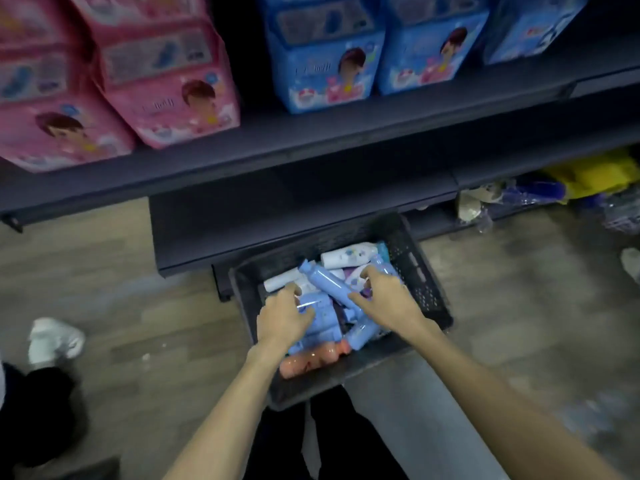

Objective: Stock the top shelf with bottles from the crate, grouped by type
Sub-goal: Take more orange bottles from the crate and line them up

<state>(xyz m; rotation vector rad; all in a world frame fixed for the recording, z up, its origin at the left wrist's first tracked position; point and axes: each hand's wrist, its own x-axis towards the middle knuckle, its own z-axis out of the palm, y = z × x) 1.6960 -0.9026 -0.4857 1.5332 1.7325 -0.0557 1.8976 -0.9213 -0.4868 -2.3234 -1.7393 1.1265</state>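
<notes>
Black plastic crate (422, 289) is sitting on the floor in front of the shelving, crammed with bottles lying in a jumble. A long light-blue bottle (329, 284) is lying diagonally on top; white bottles (348, 256) are sitting at the far end, peach-orange bottles (311, 362) at the near end, more blue ones in between. Labels are showing small graphics only; no writing is reading out, too blurred.

Left hand (282, 318) is reaching into the crate, fingers curling over a blue bottle (317, 306), grip looking closed on it, though fingertips are hiding behind the bottle. Right hand (384, 299) is pressing down over the pile, thumb lying against the long blue bottle's lower end, fingers half bent; cannot tell if its grip is actually holding anything.

Above, a dark shelf (311, 147) is carrying pink packs (166, 81) on the left and blue packs (325, 64) on the right, each printed with a cartoon child; text on them is smearing, unreadable. Pack tops are getting cut off by the frame edge. A lower shelf at right is holding a yellow bag (595, 174) and blurry wrapped items.

Floor (138, 289) is wood-look plank, greyish. A white shoe (55, 339) is showing at left.
</notes>
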